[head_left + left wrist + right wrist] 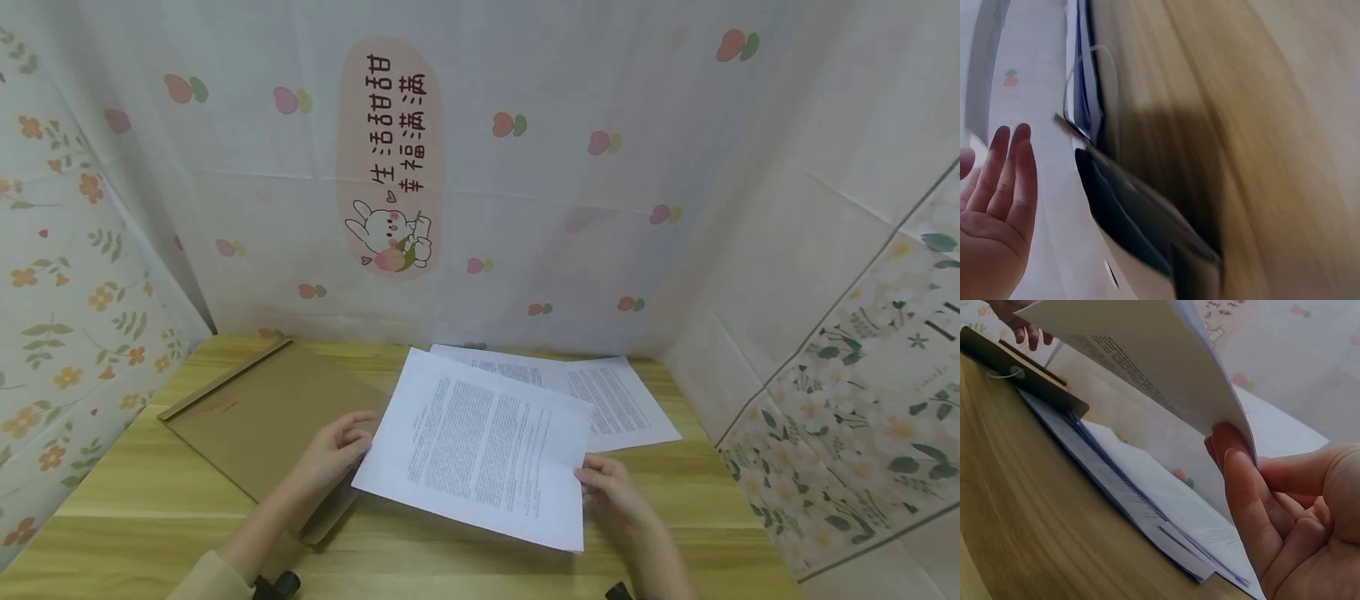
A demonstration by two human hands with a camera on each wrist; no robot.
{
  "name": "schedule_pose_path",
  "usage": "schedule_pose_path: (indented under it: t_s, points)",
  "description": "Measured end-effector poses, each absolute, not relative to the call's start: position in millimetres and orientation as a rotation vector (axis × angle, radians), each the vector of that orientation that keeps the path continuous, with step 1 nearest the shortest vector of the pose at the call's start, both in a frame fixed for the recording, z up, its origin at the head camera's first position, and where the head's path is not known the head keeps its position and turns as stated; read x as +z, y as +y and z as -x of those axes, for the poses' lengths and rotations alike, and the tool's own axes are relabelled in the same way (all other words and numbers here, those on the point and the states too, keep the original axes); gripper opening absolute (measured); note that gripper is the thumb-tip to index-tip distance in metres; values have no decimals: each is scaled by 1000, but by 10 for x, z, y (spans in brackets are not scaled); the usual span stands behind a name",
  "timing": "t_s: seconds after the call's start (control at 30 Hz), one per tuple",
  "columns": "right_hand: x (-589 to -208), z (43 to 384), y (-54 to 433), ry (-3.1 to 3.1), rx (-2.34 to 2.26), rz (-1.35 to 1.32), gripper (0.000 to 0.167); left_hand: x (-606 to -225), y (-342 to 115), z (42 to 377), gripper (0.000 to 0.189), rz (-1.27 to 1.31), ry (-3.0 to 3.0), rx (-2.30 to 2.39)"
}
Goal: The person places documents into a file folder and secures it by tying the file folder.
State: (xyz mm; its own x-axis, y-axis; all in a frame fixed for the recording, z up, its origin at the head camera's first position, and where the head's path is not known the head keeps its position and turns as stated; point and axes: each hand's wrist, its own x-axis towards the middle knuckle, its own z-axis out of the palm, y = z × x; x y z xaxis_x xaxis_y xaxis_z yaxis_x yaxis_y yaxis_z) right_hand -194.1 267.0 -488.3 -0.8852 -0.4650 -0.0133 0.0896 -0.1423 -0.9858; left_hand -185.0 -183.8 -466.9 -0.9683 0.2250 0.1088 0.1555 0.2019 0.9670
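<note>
My right hand point(618, 496) pinches the right edge of some printed papers point(480, 450) between thumb and fingers, holding them tilted above the table. In the right wrist view the thumb and fingertips point(1232, 440) press on both faces of the papers point(1135, 356). At the papers' left edge is my left hand point(337, 450); the left wrist view shows its fingers point(1022, 181) extended, with nothing gripped. A brown paper document envelope point(277, 408) lies under the left forearm, its mouth point(1129, 206) gaping, and a white string point(1007, 375) loops from it.
More printed sheets point(622, 400) lie spread at the back right of the wooden table point(697, 517), partly covered by the held papers. A patterned cloth point(562, 250) hangs along the table's back edge, and floral cloths point(75, 333) flank it on both sides.
</note>
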Motion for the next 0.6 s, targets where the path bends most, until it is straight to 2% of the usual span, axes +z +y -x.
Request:
schedule_pose_path:
  t_s: [0.27, 0.43, 0.6]
  points:
    - [-4872, 1936, 2732, 1710, -2090, 288, 30, -4718, -1959, 1774, 38, -631, 2835, 1455]
    - [-4870, 1948, 2754, 1724, -2064, 241, 28, -4770, -2002, 1707, 51, -752, 3183, 880]
    - [-4898, 1942, 2770, 1708, -2062, 187, 28, -4807, -2037, 1634, 66, -772, 3245, 455]
